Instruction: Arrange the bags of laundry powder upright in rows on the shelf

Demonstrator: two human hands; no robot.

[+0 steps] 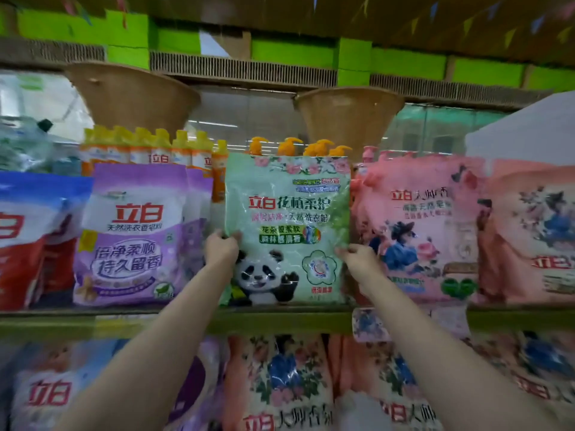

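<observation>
Shelf [280,318]: both hands [221,247] [357,258] gripping green bag [287,213].

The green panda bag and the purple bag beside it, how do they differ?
The green panda bag is gripped at both edges by the left hand and right hand; the purple bag stands untouched. The green bag shows a panda, the purple bag white and lilac panels. The green bag reaches higher. Both stand upright on the same shelf.

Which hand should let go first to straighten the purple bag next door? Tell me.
Left. The left hand grips the green panda bag's left edge, right beside the purple bag. The right hand holds the far edge, next to the pink bag.
</observation>
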